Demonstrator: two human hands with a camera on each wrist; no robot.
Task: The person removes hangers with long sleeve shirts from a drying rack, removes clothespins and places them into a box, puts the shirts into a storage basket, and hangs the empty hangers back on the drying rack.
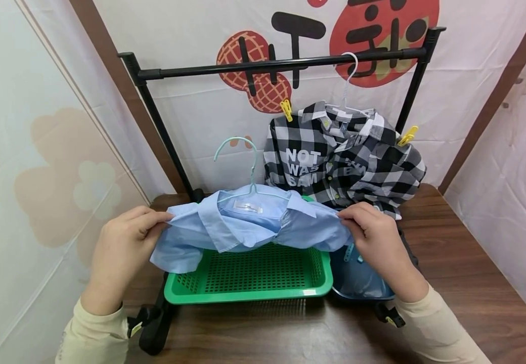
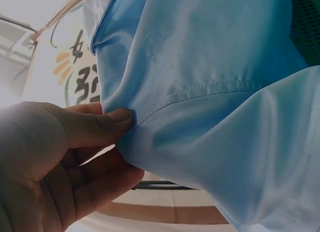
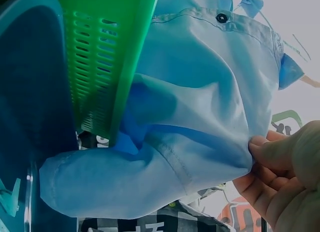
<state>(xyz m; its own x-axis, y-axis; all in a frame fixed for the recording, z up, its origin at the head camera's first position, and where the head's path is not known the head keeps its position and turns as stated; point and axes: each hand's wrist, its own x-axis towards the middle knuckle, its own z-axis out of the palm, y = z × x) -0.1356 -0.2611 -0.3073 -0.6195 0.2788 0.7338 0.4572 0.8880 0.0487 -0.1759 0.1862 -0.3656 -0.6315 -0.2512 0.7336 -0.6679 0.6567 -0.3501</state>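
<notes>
A light blue collared shirt (image 1: 245,225) is stretched sideways over a green basket (image 1: 249,298), with a pale green wire hanger (image 1: 253,174) inside its shoulders and the hook standing up. My left hand (image 1: 126,247) pinches the shirt's left-side shoulder between thumb and fingers. At the opposite shoulder my right hand (image 1: 379,247) pinches the cloth the same way. The left wrist view shows the thumb (image 2: 105,124) pressed on the fabric by a sleeve seam. Short sleeves hang down from both pinched spots, as the right wrist view shows of one sleeve (image 3: 110,184).
Behind stands a black rack (image 1: 245,66). A black-and-white checked shirt (image 1: 308,162) hangs from it on a white hanger (image 1: 346,88), with yellow clips (image 1: 287,109) at its shoulders. A blue basin (image 1: 363,280) holding clips sits beside the basket on the wooden table (image 1: 481,283).
</notes>
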